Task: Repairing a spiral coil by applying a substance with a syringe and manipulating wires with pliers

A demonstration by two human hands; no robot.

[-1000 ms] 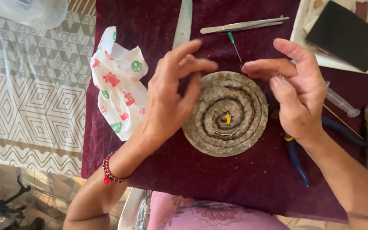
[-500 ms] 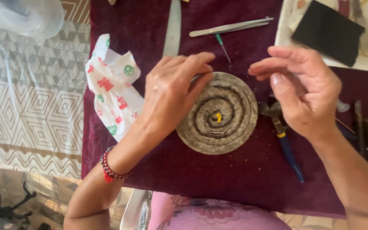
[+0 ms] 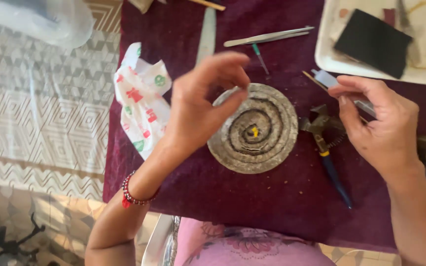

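A flat grey-brown spiral disc (image 3: 267, 148) with a small yellow bit at its centre lies on the maroon cloth (image 3: 272, 212). My left hand (image 3: 198, 108), with a red bead bracelet on the wrist, hovers over the disc's upper left. Its thumb and forefinger are pinched together at the rim. My right hand (image 3: 383, 128) is to the right of the disc, above the blue-handled pliers (image 3: 332, 165). Its fingers are curled around a pale clear tube (image 3: 327, 78) that sticks out up and to the left.
Behind the disc lie metal tweezers (image 3: 267, 37), a green-handled needle tool (image 3: 260, 56) and a flat metal blade (image 3: 206, 34). Crumpled printed paper (image 3: 141, 106) sits at the left. A white tray (image 3: 329, 54) with a black pad (image 3: 371, 42) is at the back right.
My left hand has lifted off the disc's face and now pinches at its rim. My right hand has moved right, away from the disc, and the clear tube is now in its fingers.
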